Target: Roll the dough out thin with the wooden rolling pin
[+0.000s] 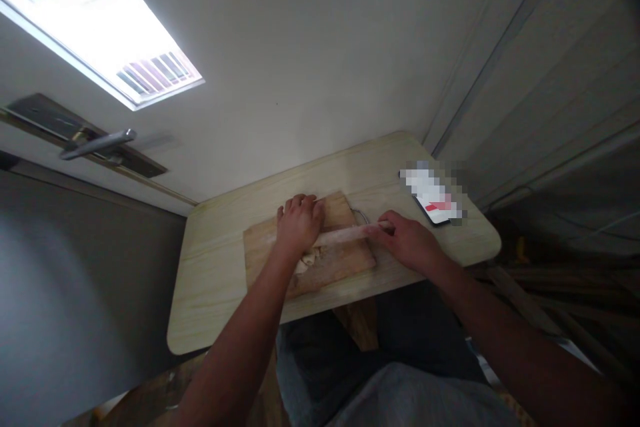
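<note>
A flour-dusted rolling pin [345, 235] lies slantwise over a wooden cutting board [345, 269]. My right hand [400, 237] is closed around its right end, near the board's right edge. My left hand [300, 220] is over the middle of the board with its fingers bent down. The pin's left end reaches that hand and disappears by it; what lies under the palm is hidden. Pale pieces of dough [307, 260] rest on the board just below my left hand, partly covered by the wrist. Flour marks the board's surface around them.
The board lies on a light wood-grain table [215, 267] with rounded corners. A phone [434, 203] lies at the table's right side. A metal loop handle [360, 215] sticks out behind the board. A door with a lever handle [100, 143] stands behind the table.
</note>
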Demonstrator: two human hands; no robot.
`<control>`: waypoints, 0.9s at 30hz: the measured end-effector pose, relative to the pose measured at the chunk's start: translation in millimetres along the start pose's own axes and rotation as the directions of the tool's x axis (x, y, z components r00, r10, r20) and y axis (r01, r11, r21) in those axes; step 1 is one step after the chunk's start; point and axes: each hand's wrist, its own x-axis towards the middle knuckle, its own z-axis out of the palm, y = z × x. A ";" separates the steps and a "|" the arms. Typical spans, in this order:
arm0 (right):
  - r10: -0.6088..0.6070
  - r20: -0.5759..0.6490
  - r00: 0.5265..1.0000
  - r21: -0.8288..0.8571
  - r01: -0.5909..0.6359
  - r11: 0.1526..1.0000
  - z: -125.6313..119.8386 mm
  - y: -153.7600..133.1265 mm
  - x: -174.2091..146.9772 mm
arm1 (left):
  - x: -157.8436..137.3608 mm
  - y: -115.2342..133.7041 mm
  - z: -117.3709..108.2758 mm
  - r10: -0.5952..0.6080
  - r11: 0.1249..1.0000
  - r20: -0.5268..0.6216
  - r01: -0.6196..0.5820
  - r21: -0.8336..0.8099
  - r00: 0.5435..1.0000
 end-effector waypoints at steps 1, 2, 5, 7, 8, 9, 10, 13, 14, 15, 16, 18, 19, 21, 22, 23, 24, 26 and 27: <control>0.002 0.001 1.000 -0.015 -0.002 1.000 -0.5 0.2 2.1 | 3.0 -1.1 2.1 -0.007 1.000 0.001 0.007 -0.013 1.000; 0.000 0.002 1.000 -0.027 0.000 1.000 -1.5 0.6 4.2 | 6.2 -2.2 4.2 -0.012 0.999 0.004 0.013 -0.032 1.000; -0.060 0.046 0.997 -0.051 0.062 0.997 -7.5 1.8 9.6 | 14.5 -5.9 7.1 0.010 0.988 -0.037 -0.016 -0.154 0.999; -0.153 0.130 0.980 -0.051 0.161 0.986 -13.5 1.3 11.4 | 13.3 -9.2 3.3 0.057 0.957 -0.152 -0.098 -0.274 0.987; -0.203 0.178 0.963 -0.047 0.214 0.976 -16.5 0.5 11.5 | 9.0 -11.4 -0.3 0.066 0.936 -0.226 -0.138 -0.323 0.972; -0.246 0.220 0.944 -0.039 0.260 0.965 -19.2 -0.5 11.0 | 1.8 -14.1 -4.6 0.053 0.919 -0.301 -0.165 -0.359 0.952; -0.279 0.250 0.927 -0.024 0.294 0.956 -21.3 -1.5 10.1 | -8.4 -17.2 -9.1 0.022 0.911 -0.358 -0.166 -0.377 0.934; -0.313 0.272 0.910 0.060 0.308 0.949 -23.0 -1.6 5.2 | -51.9 -26.3 -16.8 -0.210 0.930 -0.441 0.040 -0.365 0.873; -0.303 0.262 0.916 0.096 0.288 0.953 -22.0 -0.1 3.2 | -68.0 -28.1 -16.2 -0.286 0.927 -0.422 0.138 -0.348 0.860; -0.283 0.247 0.927 0.132 0.257 0.957 -20.4 2.2 1.0 | -83.3 -28.5 -14.2 -0.363 0.911 -0.370 0.241 -0.336 0.855; -0.257 0.226 0.940 0.163 0.223 0.961 -18.3 5.0 -1.3 | -96.9 -27.3 -11.1 -0.430 0.887 -0.295 0.340 -0.312 0.853; -0.200 0.183 0.963 0.204 0.162 0.965 -13.8 11.2 -6.0 | -116.3 -20.7 -4.3 -0.486 0.861 -0.108 0.454 -0.230 0.867; -0.175 0.166 0.970 0.213 0.138 0.967 -11.8 14.0 -8.4 | -121.5 -16.2 -1.7 -0.487 0.861 -0.050 0.470 -0.192 0.872; -0.140 0.146 0.979 0.211 0.107 0.972 -9.5 17.8 -13.1 | -123.2 -8.3 0.2 -0.465 0.877 -0.011 0.459 -0.141 0.885; -0.127 0.143 0.981 0.208 0.096 0.973 -9.3 18.7 -15.4 | -120.6 -6.2 -0.7 -0.442 0.890 -0.012 0.436 -0.137 0.897; -0.115 0.144 0.983 0.207 0.084 0.975 -9.7 19.0 -17.7 | -116.4 -6.0 -2.4 -0.410 0.903 -0.011 0.404 -0.147 0.912; -0.107 0.146 0.983 0.209 0.075 0.975 -10.5 18.9 -20.0 | -111.2 -7.5 -4.7 -0.373 0.913 0.002 0.368 -0.175 0.928; -0.099 0.154 0.983 0.224 0.063 0.972 -12.3 18.2 -24.9 | -99.9 -14.8 -9.8 -0.294 0.919 0.054 0.298 -0.260 0.954; -0.096 0.160 0.982 0.236 0.057 0.970 -12.9 17.9 -27.6 | -94.7 -19.5 -12.0 -0.260 0.913 0.082 0.273 -0.304 0.962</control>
